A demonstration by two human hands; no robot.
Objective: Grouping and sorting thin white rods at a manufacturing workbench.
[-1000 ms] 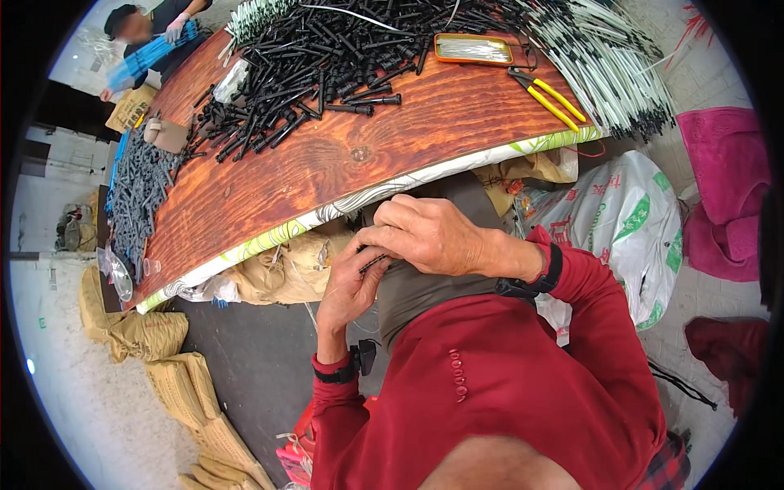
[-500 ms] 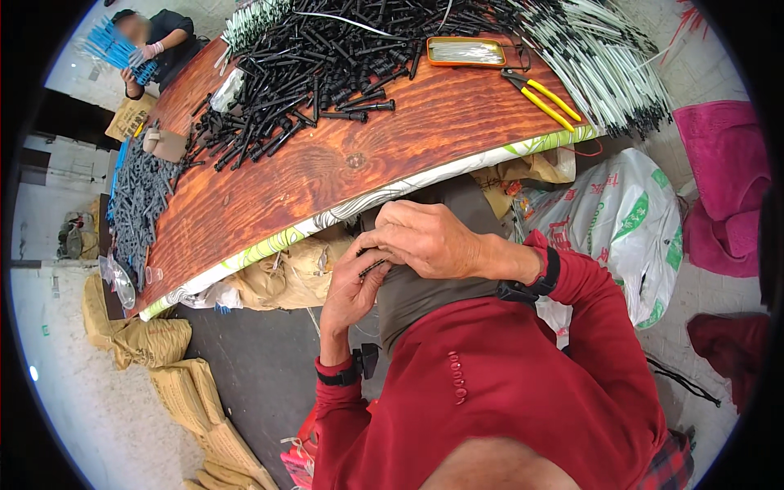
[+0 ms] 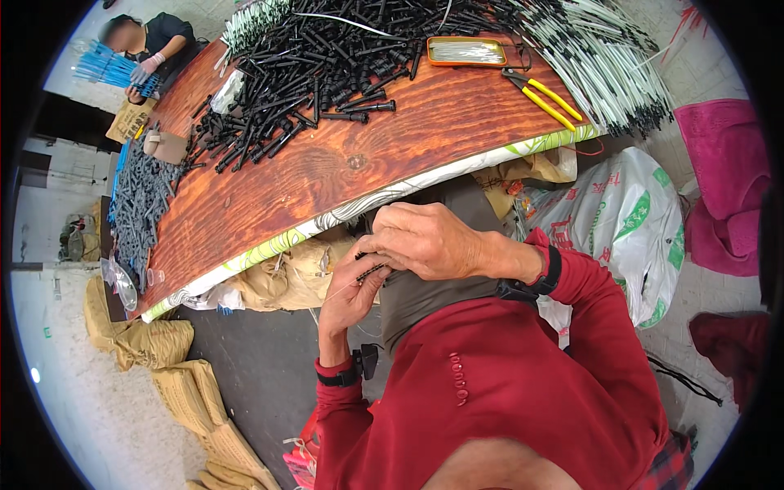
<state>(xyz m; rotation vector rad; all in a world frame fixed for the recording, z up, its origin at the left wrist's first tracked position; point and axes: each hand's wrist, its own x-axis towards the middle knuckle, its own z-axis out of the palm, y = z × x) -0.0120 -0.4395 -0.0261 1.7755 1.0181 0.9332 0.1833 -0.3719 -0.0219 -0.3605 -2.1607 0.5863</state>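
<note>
Both hands meet over my lap, just below the table's front edge. My left hand (image 3: 353,287) is closed, thumb and fingers pinching a small black ribbed part (image 3: 369,273), with a thin pale strand (image 3: 336,292) running down from it. My right hand (image 3: 429,239) bends over the same part from the right, fingertips pressed together against it. Those right fingertips are largely hidden behind the knuckles. On the table lies a large heap of black plastic rods (image 3: 318,73), beyond my hands.
Yellow-handled pliers (image 3: 545,100), an orange-rimmed tin of pale strips (image 3: 466,52) and a bundle of white rods (image 3: 600,61) lie at the right. Grey parts (image 3: 140,200) are piled left. A person (image 3: 159,49) holds blue rods far left. A plastic bag (image 3: 621,220) stands right.
My hands stay nearly in place; the black part shows slightly more between the left fingers. Across the table, the other person leans lower and left with the blue rods.
</note>
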